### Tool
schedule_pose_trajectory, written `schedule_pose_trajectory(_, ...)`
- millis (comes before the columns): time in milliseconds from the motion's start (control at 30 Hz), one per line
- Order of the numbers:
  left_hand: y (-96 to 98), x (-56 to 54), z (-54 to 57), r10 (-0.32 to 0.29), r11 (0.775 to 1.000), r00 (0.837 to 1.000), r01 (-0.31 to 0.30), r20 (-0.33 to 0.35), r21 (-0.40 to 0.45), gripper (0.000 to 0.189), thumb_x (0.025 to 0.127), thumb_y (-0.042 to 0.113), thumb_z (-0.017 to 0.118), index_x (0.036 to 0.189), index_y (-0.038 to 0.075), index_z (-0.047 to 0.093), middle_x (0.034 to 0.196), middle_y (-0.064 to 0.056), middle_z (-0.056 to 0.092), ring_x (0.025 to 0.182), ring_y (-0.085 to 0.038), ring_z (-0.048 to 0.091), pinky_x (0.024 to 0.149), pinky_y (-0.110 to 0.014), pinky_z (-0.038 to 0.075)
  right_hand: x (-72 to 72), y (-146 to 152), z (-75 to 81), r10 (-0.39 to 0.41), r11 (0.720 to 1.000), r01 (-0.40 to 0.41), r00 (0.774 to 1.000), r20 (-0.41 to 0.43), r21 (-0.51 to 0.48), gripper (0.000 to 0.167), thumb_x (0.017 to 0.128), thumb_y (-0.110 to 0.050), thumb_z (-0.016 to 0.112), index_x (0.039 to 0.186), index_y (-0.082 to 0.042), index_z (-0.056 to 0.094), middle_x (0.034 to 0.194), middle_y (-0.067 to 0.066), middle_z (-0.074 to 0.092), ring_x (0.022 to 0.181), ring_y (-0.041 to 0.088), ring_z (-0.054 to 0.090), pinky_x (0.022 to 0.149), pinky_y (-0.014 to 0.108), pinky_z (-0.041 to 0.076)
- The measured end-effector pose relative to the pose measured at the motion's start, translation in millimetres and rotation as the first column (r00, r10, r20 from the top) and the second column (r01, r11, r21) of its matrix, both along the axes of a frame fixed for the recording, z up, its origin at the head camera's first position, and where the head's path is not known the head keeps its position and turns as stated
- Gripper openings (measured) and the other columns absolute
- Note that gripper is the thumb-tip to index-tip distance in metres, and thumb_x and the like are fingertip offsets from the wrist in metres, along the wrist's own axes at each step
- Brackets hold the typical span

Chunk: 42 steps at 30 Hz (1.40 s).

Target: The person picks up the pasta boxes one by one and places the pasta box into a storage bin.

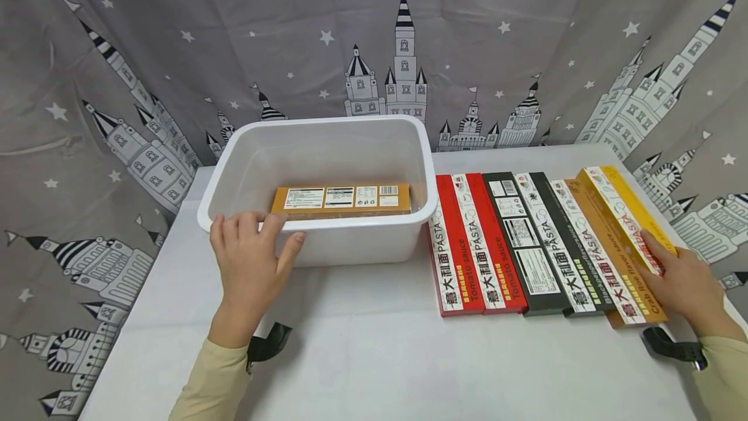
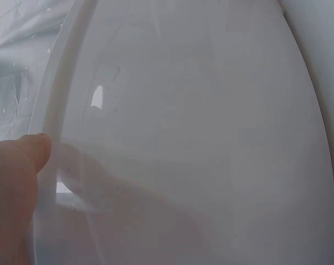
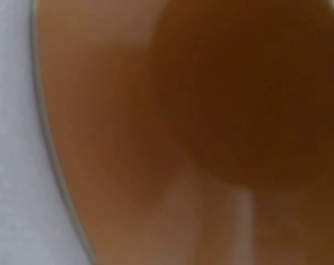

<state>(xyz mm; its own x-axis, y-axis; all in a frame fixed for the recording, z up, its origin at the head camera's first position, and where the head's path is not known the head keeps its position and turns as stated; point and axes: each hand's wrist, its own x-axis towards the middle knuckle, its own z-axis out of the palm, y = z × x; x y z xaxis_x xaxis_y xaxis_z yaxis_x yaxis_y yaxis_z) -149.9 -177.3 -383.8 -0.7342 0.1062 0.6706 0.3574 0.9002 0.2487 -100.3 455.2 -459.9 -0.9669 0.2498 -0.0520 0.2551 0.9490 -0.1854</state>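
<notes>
My left hand [image 1: 251,265] grips the front rim of a white plastic bin [image 1: 350,239], fingers over the edge, thumb along its outer side. In the left wrist view the thumb [image 2: 34,154] lies at the rim. A brown pasta box [image 1: 341,201] lies inside the bin, its lower part hidden by the front wall. My right hand [image 1: 684,284] holds a yellow pasta box [image 1: 634,210] by its near end, at the right end of a row of boxes. Beside it lies another brown pasta box [image 1: 608,252]. The right wrist view is blurred, mostly brown.
Two red tomato sauce pasta boxes [image 1: 452,245] and two black pasta boxes [image 1: 528,252] lie side by side right of the bin, on a white table [image 1: 380,343]. A grey curtain [image 1: 467,31] with castles and stars hangs behind and along both sides.
</notes>
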Motion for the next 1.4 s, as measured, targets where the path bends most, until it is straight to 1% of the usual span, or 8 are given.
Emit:
schedule_pose_trajectory(167, 0.2, 0.6, 1.4, -0.003, 1.0, 1.0, 0.003, -0.005, 0.001, 0.073, 0.102, 0.064, 0.035, 0.106, -0.003, 0.064, 0.099, -0.027, 0.054, 0.103, -0.05, 0.046, 0.112, -0.073, 0.018, 0.3, -1.9, -1.4, 0.0, 1.0, 0.0, 1.0, -0.02, 0.004, 0.074, 0.101, -0.041, 0.052, 0.157, -0.004, 0.02, 0.115, 0.049, 0.04, 0.091, 0.059, 0.047, 0.061, 0.06, 0.048)
schedule_pose_trajectory(400, 1.1, 0.1, 1.4, 0.005, 1.0, 1.0, -0.005, -0.009, -0.004, 0.078, 0.102, 0.068, 0.031, 0.104, -0.003, 0.064, 0.098, -0.027, 0.054, 0.102, -0.05, 0.047, 0.111, -0.074, 0.02, 0.2, -1.7, -1.5, 0.04, 0.999, -0.04, 0.998, -0.054, 0.002, 0.073, 0.097, -0.027, 0.056, 0.156, -0.002, 0.022, 0.112, 0.051, 0.043, 0.089, 0.061, 0.049, 0.062, 0.061, 0.047)
schedule_pose_trajectory(567, 1.7, -0.6, -0.2, 0.011, 1.0, 1.0, -0.011, -0.007, -0.009, 0.078, 0.102, 0.068, 0.031, 0.104, -0.002, 0.064, 0.098, -0.028, 0.055, 0.103, -0.051, 0.047, 0.111, -0.074, 0.02, 0.0, 3.7, 3.5, 0.081, 0.996, -0.083, 0.996, -0.044, -0.043, 0.073, 0.099, -0.029, 0.056, 0.155, 0.002, 0.021, 0.113, 0.053, 0.043, 0.09, 0.061, 0.048, 0.064, 0.063, 0.047)
schedule_pose_trajectory(633, 1.8, -0.8, -0.5, 0.011, 1.0, 1.0, -0.011, -0.012, -0.008, 0.078, 0.102, 0.068, 0.031, 0.103, -0.002, 0.064, 0.099, -0.028, 0.055, 0.102, -0.051, 0.047, 0.11, -0.074, 0.021, -1.0, 5.5, 8.2, 0.102, 0.992, -0.105, 0.994, -0.038, -0.07, 0.074, 0.1, -0.029, 0.057, 0.155, 0.004, 0.02, 0.113, 0.052, 0.042, 0.089, 0.059, 0.047, 0.061, 0.058, 0.048)
schedule_pose_trajectory(800, 2.3, -1.0, -0.4, 0.008, 1.0, 1.0, -0.009, -0.02, -0.003, 0.076, 0.102, 0.068, 0.031, 0.102, -0.001, 0.064, 0.099, -0.027, 0.055, 0.102, -0.05, 0.047, 0.11, -0.074, 0.021, -5.0, 4.8, 25.6, 0.139, 0.985, -0.143, 0.989, -0.052, -0.091, 0.074, 0.098, -0.024, 0.06, 0.154, 0.007, 0.021, 0.105, 0.049, 0.042, 0.077, 0.047, 0.048, 0.05, 0.038, 0.045)
schedule_pose_trajectory(900, 2.3, -0.6, -0.3, 0.007, 1.0, 1.0, -0.007, -0.022, 0.001, 0.076, 0.102, 0.068, 0.031, 0.102, -0.001, 0.064, 0.099, -0.027, 0.055, 0.102, -0.05, 0.047, 0.111, -0.073, 0.021, -8.8, 4.0, 40.3, 0.136, 0.987, -0.138, 0.99, -0.035, -0.082, 0.075, 0.098, -0.022, 0.06, 0.155, 0.005, 0.018, 0.102, 0.047, 0.04, 0.07, 0.041, 0.049, 0.047, 0.033, 0.046)
schedule_pose_trajectory(1167, 1.0, -0.4, -0.7, 0.011, 1.0, 1.0, -0.011, -0.011, 0.002, 0.077, 0.101, 0.068, 0.032, 0.103, -0.001, 0.064, 0.1, -0.027, 0.055, 0.103, -0.05, 0.047, 0.111, -0.073, 0.02, -25.5, -0.5, 77.3, 0.179, 0.982, -0.18, 0.983, -0.027, -0.056, 0.077, 0.099, -0.027, 0.062, 0.156, 0.001, 0.018, 0.105, 0.045, 0.041, 0.074, 0.042, 0.047, 0.05, 0.034, 0.048)
schedule_pose_trajectory(1400, 0.8, -0.2, -0.6, 0.011, 1.0, 1.0, -0.011, -0.009, 0.007, 0.077, 0.101, 0.068, 0.032, 0.103, -0.001, 0.065, 0.1, -0.028, 0.055, 0.103, -0.051, 0.047, 0.111, -0.073, 0.02, -44.2, -18.9, 108.8, 0.303, 0.951, -0.307, 0.949, -0.082, -0.034, 0.072, 0.1, -0.025, 0.062, 0.155, 0.004, 0.027, 0.11, 0.04, 0.044, 0.084, 0.043, 0.047, 0.055, 0.034, 0.042)
